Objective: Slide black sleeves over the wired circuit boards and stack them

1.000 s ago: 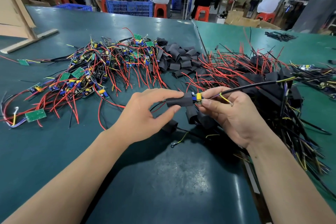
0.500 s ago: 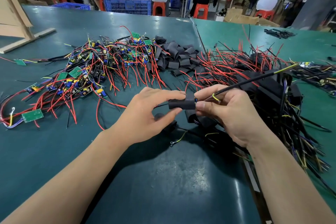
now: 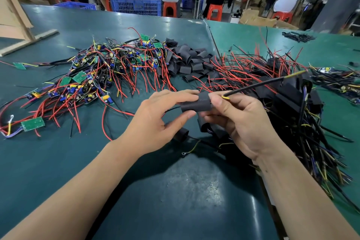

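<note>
**Both hands on one black sleeve above the green bench**

The black sleeve (image 3: 195, 104) is held just above the table (image 3: 175, 200), pinched between the two hands. The left hand (image 3: 155, 122) grips its left end, fingers on top and thumb below. The right hand (image 3: 243, 122) pinches the right end, fingers curled round it. Whatever board sits inside the sleeve is fully hidden. Only a black cable (image 3: 259, 84) with a yellow tip comes out of the sleeve's right end and runs up and to the right.

Below the sleeve, more black sleeved pieces (image 3: 204, 124) lie partly covered by the right hand, so I cannot count them. To the right of the sleeve a dark heap of finished units (image 3: 292, 99) trails black and yellow leads; its near edge is blurred. To the left of the sleeve lies a tangle of bare circuit boards (image 3: 81, 84) with red and black wires. Behind the sleeve is a pile of empty black sleeves (image 3: 191, 60).

The table is a dark green mat, shiny and scuffed near the forearms, joined to a lighter green top beyond the finished heap. Far behind the sleeve, a blue crate (image 3: 136, 4) stands among red stools (image 3: 214, 11), where seated workers are cut off at the frame's top.
</note>
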